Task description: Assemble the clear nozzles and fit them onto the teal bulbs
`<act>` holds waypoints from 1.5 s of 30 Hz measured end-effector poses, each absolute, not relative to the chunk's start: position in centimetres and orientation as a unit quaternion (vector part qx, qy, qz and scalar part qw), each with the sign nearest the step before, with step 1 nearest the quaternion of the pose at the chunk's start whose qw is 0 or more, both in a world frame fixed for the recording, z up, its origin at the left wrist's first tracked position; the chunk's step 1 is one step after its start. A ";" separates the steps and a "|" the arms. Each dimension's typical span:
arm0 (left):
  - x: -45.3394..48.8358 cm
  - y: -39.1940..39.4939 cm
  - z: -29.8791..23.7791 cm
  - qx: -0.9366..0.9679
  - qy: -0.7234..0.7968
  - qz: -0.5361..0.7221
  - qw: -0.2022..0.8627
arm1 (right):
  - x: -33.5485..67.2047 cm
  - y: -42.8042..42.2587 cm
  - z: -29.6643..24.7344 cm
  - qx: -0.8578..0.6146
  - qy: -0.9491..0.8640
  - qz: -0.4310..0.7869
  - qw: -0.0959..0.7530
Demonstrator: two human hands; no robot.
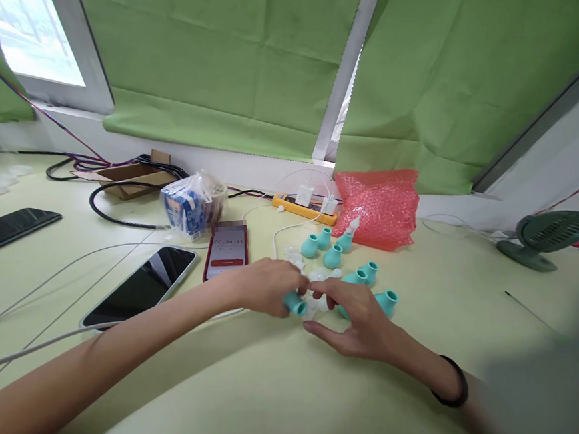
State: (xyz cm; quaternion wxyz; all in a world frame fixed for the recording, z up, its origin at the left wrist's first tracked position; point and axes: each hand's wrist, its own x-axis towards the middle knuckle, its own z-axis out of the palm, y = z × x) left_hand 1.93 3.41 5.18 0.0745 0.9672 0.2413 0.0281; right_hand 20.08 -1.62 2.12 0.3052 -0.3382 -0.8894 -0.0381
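My left hand (273, 285) is closed around a teal bulb-shaped piece (295, 303) with an open neck, tilted toward me. My right hand (360, 315) is just to the right, its thumb and index finger spread apart. Between those fingers lies a translucent white plastic piece (317, 306); whether they touch it I cannot tell. More translucent pieces (293, 257) lie behind both hands. Several other teal bulbs stand around them, such as one bulb (333, 256) behind and another bulb (387, 303) beside my right hand. One bulb (344, 241) has a translucent tip (353, 225) by it.
A red-cased phone (226, 249) with a running timer and a larger phone (139, 285) lie left. Behind are a bagged blue pack (188, 208), a yellow power strip (303, 209) and a red bubble-wrap bag (381, 206). White cables cross the table; a green fan (554, 233) stands right.
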 end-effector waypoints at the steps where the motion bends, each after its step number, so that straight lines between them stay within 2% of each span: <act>1: 2.0 3.4 5.5 0.959 0.252 0.069 0.108 | 20.1 -1.7 2.3 -0.335 -0.890 -0.032 0.307; 5: 2.8 2.8 6.1 0.920 0.244 0.218 0.214 | 20.3 -1.5 3.5 -0.352 -0.870 -0.015 0.346; 8: 3.5 2.3 5.5 0.887 0.263 0.304 0.228 | 21.5 -0.8 5.0 -0.387 -0.841 -0.048 0.376; 10: 3.8 2.1 5.0 0.881 0.293 0.314 0.200 | 23.1 0.1 6.1 -0.426 -0.802 -0.095 0.407; 12: 4.0 2.0 4.5 0.896 0.328 0.252 0.162 | 25.2 1.4 6.9 -0.480 -0.755 -0.146 0.422; 15: 4.1 1.9 3.9 0.922 0.349 0.117 0.123 | 28.9 3.8 7.2 -0.581 -0.701 -0.187 0.368; 19: 4.3 1.9 3.0 0.940 0.321 0.040 0.104 | 32.5 6.6 5.6 -0.705 -0.671 -0.099 0.207; 25: 4.6 2.4 1.6 0.936 0.343 0.043 0.065 | 33.3 7.9 3.0 -0.694 -0.700 -0.038 0.164; 31: 4.7 2.8 1.2 0.931 0.359 0.057 0.039 | 32.1 9.5 3.6 -0.671 -0.711 -0.026 0.209; 39: 4.1 3.4 1.5 0.951 0.294 0.088 0.026 | 29.9 12.7 3.2 -0.635 -0.730 0.021 0.253; 45: 4.1 3.2 1.8 0.960 0.269 0.074 0.017 | 28.8 9.9 4.1 -0.616 -0.692 -0.048 0.374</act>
